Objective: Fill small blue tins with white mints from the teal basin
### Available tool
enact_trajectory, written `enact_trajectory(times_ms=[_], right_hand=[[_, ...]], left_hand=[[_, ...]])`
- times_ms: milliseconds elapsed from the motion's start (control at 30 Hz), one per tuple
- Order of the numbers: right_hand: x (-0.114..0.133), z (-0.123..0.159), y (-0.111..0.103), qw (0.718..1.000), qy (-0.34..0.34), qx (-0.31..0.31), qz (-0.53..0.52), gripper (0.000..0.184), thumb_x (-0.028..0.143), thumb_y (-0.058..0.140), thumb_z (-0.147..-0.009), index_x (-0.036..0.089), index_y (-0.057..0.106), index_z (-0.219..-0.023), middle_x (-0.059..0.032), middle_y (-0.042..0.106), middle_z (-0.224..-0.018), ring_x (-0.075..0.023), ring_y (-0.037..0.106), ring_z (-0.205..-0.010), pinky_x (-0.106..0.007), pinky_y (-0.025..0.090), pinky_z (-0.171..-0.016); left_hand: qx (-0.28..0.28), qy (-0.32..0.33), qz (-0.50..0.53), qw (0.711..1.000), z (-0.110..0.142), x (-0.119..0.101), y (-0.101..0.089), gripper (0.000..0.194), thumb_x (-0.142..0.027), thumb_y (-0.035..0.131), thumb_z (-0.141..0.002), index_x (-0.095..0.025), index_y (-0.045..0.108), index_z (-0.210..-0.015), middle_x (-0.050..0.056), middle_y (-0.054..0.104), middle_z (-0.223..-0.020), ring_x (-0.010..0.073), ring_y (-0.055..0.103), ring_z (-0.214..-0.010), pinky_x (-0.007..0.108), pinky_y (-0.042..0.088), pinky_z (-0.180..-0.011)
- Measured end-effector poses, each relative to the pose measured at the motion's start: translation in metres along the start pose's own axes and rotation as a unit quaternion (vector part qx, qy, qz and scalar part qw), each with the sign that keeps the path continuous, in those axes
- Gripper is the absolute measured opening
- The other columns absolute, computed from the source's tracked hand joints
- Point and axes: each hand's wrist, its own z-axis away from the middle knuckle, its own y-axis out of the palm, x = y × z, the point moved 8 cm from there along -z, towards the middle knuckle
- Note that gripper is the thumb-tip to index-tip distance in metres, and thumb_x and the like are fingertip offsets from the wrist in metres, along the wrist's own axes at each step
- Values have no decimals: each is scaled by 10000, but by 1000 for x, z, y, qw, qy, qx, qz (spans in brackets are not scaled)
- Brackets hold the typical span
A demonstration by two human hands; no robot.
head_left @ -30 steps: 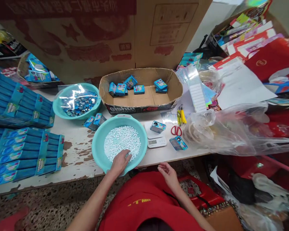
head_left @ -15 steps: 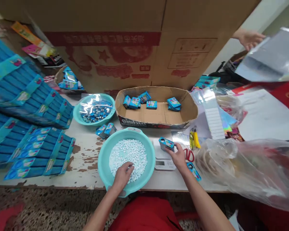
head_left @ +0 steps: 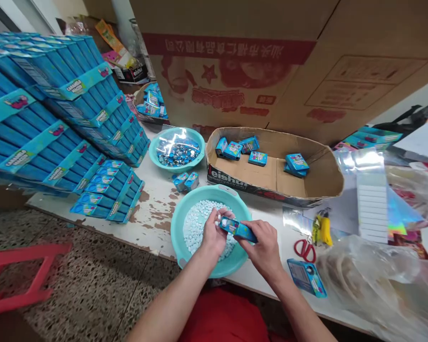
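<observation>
My right hand (head_left: 262,242) grips a small blue candy box (head_left: 231,226) and holds it tilted over a turquoise basin (head_left: 180,213). The box's round opening points left and shows white inside. Cupped palm up at that opening is my left hand (head_left: 214,237), with a few small white candies (head_left: 218,219) at its fingers. Many more white candies (head_left: 194,223) lie in the basin below. My hands and the box hide part of them. The kitchen scale beside the basin is largely hidden behind my right hand.
A cardboard tray (head_left: 271,190) with several blue boxes stands behind. A second turquoise bowl (head_left: 157,159) holds shiny pieces. Stacked blue display packs (head_left: 92,109) rise at left. Red scissors (head_left: 305,249), a yellow cutter (head_left: 326,229), a flat blue box (head_left: 306,276) and plastic bags (head_left: 371,280) are at right.
My right hand has lifted the blue box off the scale and brought it left over the basin. My left hand has risen from the candies to the box's opening. The view has swung left.
</observation>
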Motion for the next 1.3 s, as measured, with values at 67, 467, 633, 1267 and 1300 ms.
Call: enact_trajectory(times_ms=[67, 467, 633, 1267, 1300], right_hand=[[-7, 3, 2, 1000, 22, 5, -5, 213, 320, 647, -761, 240, 628, -958, -19, 617, -823, -217, 544, -818, -348, 353, -745], [-56, 37, -3, 915, 270, -50, -296, 337, 409, 719, -652, 211, 624, -908, -24, 656, -846, -218, 577, -797, -336, 439, -730], [-87, 41, -21, 903, 303, -104, -285, 315, 333, 734, -620, 205, 600, -875, 6, 651, -792, -193, 585, -756, -294, 452, -691], [-170, 55, -10, 917, 308, -145, -208, 517, 209, 675, -577, 211, 550, -1078, -64, 610, -1100, -233, 579, -991, -352, 489, -823], [-166, 62, -12, 917, 309, -153, -199, 572, 212, 678, -586, 216, 531, -1139, -80, 575, -1173, -243, 558, -1039, -359, 489, -832]], left_hand=[[-20, 9, 14, 1000, 0, -2, -7, 247, -232, 456, -883, -106, 599, -725, 60, 620, -673, 142, 615, -635, 250, 500, -640], [-6, -2, -156, 988, -13, -14, -26, 253, -103, 648, -631, -140, 609, -878, 13, 638, -725, 76, 563, -557, 168, 426, -522], [94, 42, -571, 815, -62, -2, -60, 389, -490, 712, -467, -160, 569, -613, -15, 542, -464, 90, 400, -364, 211, 266, -394], [-53, -72, -442, 893, -46, 7, -91, 128, -52, 619, -698, -77, 611, -823, 81, 648, -671, 123, 586, -497, 189, 446, -447], [-58, -77, -427, 899, -44, 7, -89, 120, -40, 585, -725, -78, 607, -837, 82, 647, -678, 119, 584, -491, 186, 447, -439]])
